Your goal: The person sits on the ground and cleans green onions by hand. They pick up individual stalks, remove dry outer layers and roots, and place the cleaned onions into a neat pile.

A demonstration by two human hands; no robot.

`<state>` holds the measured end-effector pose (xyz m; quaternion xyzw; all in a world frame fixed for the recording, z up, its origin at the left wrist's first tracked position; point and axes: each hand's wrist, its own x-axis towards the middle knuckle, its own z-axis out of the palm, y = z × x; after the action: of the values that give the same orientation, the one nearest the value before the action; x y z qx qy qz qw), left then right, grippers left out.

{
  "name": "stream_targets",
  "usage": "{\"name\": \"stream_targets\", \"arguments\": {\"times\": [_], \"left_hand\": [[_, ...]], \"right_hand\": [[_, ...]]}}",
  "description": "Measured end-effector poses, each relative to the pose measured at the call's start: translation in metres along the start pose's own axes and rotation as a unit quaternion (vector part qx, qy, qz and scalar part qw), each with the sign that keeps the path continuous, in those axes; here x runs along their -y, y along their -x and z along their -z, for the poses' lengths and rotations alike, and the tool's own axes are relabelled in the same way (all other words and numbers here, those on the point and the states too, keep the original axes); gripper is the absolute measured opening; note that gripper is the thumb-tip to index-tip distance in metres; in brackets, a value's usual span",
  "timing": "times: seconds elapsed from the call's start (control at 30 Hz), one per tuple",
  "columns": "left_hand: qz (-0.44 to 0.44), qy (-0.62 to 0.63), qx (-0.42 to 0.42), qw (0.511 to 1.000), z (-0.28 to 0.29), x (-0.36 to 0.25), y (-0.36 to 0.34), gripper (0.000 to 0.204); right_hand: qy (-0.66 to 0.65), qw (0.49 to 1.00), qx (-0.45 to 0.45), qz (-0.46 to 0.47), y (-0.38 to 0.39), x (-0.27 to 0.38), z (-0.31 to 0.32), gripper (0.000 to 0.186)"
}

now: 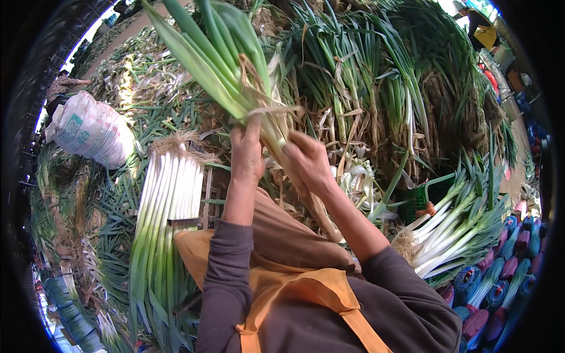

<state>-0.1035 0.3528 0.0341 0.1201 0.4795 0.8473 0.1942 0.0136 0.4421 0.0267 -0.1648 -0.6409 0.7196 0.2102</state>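
Note:
A large green onion [219, 76] slants across the middle, its broad green leaves toward the top left. Dry brown outer layers hang from it, and its lower end runs down toward my lap. My left hand [247, 150] is closed around the stalk just below the leaves. Beside it, my right hand [309, 159] has its fingers closed at the stalk's dry outer layers, partly blurred. Left of my lap lies a neat row of cleaned green onions [168, 200], white stems and roots at the far end.
Uncleaned green onions [365, 70] are heaped at the far right. A cleaned bundle [450, 226] lies at right by a green crate [415, 203]. A stuffed white sack [94, 129] stands at left amid leaf scraps. Wrapped bundles [497, 282] are stacked at lower right.

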Motion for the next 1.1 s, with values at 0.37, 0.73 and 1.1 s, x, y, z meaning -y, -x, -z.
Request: {"name": "stream_targets", "arguments": {"times": [0.37,0.73,1.1], "left_hand": [[-0.076,0.083,-0.117,0.987,0.074,-0.088,-0.006,0.038],[-0.148,0.108,-0.076,0.980,0.025,-0.087,0.025,0.039],[0.234,0.900,-0.211,-0.302,0.096,0.034,0.091,0.028]], "right_hand": [[0.441,0.869,0.223,0.014,0.086,-0.144,0.101,0.013],[-0.024,0.937,0.346,-0.043,0.049,-0.052,0.017,0.078],[0.039,0.929,0.367,-0.037,0.061,0.008,-0.005,0.017]]}}
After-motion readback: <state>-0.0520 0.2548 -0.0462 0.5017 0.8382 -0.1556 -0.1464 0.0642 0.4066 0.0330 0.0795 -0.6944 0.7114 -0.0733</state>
